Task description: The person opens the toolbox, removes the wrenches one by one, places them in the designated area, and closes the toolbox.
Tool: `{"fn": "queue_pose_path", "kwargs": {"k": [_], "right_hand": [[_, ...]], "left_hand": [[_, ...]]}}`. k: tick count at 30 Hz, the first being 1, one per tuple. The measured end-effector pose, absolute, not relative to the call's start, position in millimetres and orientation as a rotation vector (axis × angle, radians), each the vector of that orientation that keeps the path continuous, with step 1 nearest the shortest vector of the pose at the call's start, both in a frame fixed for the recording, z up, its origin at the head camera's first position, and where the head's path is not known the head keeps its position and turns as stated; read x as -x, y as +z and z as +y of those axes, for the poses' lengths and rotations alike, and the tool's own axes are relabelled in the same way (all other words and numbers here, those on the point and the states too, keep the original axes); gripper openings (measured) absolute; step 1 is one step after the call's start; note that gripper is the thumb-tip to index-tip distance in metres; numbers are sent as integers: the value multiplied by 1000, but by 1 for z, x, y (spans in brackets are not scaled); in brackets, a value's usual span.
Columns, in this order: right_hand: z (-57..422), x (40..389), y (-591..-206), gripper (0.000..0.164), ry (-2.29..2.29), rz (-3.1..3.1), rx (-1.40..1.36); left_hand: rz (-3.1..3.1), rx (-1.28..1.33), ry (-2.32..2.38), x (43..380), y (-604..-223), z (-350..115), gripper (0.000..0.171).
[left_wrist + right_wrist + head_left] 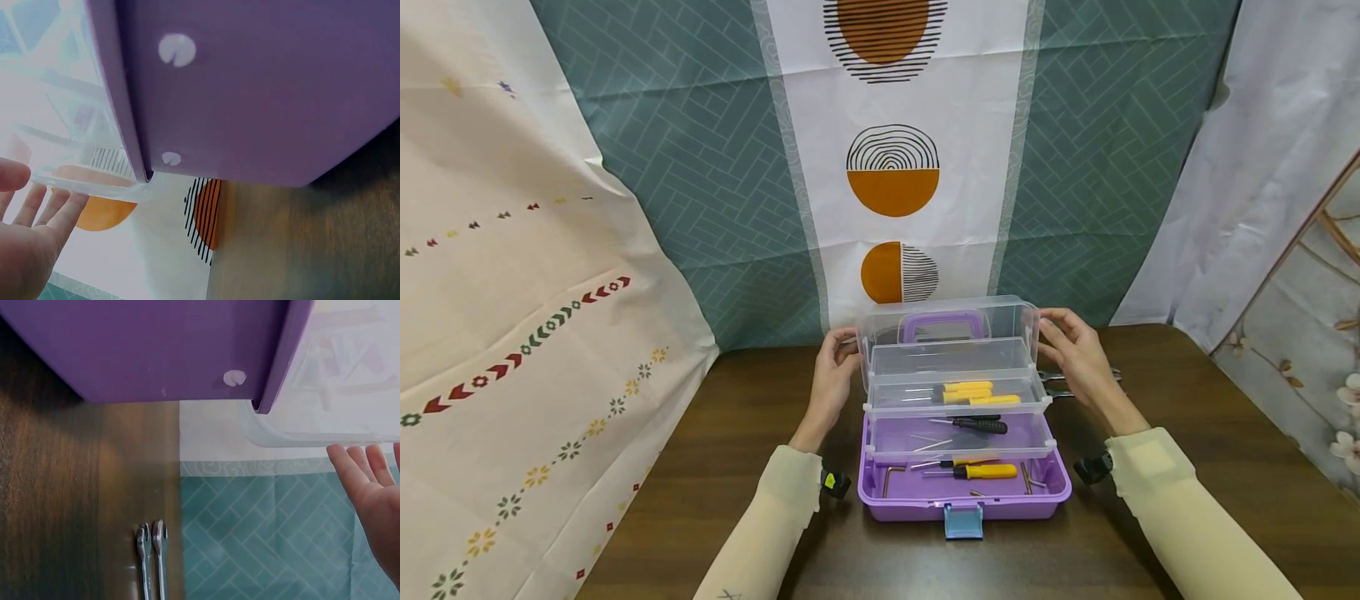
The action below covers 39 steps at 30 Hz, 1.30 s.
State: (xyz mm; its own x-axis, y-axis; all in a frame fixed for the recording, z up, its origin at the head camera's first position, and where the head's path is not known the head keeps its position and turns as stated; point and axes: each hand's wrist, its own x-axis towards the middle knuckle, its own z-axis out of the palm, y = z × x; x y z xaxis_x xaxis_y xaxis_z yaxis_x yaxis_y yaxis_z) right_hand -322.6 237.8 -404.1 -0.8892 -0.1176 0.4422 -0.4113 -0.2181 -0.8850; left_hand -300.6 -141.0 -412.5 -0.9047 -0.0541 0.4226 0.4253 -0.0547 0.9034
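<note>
A purple toolbox (895,510) stands on the table, its clear lid (880,317) raised at the back. Two clear trays (887,408) are fanned out above its base. At the lid's left side is my left hand (831,379), its fairly straight fingers touching the edge in the left wrist view. Against the opposite side, my right hand (1078,358) touches the lid with extended fingertips. Yellow-handled screwdrivers (991,472) lie in the base and upper tray. A black-handled screwdriver (981,426) and an L-shaped hex key (889,479) are also inside.
Two metal wrenches (152,550) lie on the brown table (730,442), to the right of the toolbox. A patterned curtain (895,192) hangs right behind the table. The blue latch (962,522) hangs down at the box's front.
</note>
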Motion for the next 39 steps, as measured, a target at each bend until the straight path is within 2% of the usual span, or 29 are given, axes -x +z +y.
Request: {"fn": "queue_pose_path", "kwargs": {"k": [13, 30, 39], "right_hand": [[236, 317, -398, 16, 2173, -1842, -610], [237, 312, -397, 20, 2136, -1845, -600], [241, 313, -399, 14, 2173, -1773, -703]], "left_hand": [[-1824, 422, -2032, 297, -413, -139, 27], [-1816, 423, -2000, 291, -414, -139, 28], [-1798, 439, -2031, 289, -414, -140, 25]]}}
